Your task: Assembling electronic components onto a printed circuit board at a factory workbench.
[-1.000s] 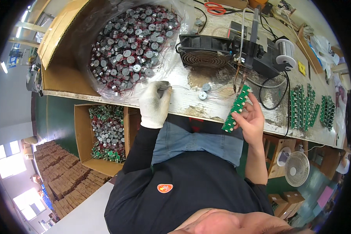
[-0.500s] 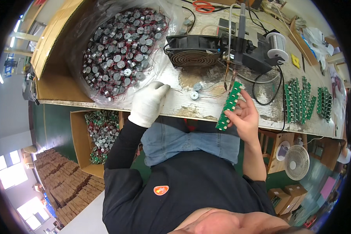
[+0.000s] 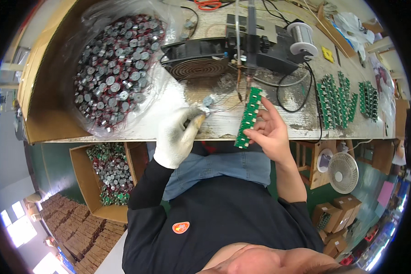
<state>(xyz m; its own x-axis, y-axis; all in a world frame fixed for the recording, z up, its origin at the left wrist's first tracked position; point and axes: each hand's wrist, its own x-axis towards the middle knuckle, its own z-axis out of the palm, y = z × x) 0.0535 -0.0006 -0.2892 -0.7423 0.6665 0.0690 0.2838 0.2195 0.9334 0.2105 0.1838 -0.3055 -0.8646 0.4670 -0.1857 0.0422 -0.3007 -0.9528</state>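
Note:
My right hand (image 3: 271, 132) is bare and pinches a long green circuit board strip (image 3: 248, 116) between thumb and fingers. The strip stands nearly upright in the picture, its far end just below the soldering machine's tip (image 3: 248, 82). In a white glove, my left hand (image 3: 174, 137) has its thumb and fingertips closed at a small round motor (image 3: 206, 110), which they partly cover. Just beyond it lies a second small grey motor (image 3: 208, 101). Thin wires (image 3: 228, 106) run from the motors toward the strip.
A plastic-lined carton of wired motors (image 3: 118, 73) stands at left. A black fan (image 3: 196, 61) and a solder wire spool (image 3: 302, 39) are at the back. Rows of green boards (image 3: 335, 100) lie at right. Below the bench edge is a box of assembled parts (image 3: 112, 171).
My left hand has moved right to the nearer motor and closed its fingertips at it. My right hand still holds the strip, now tilted more upright. The whole view has shifted.

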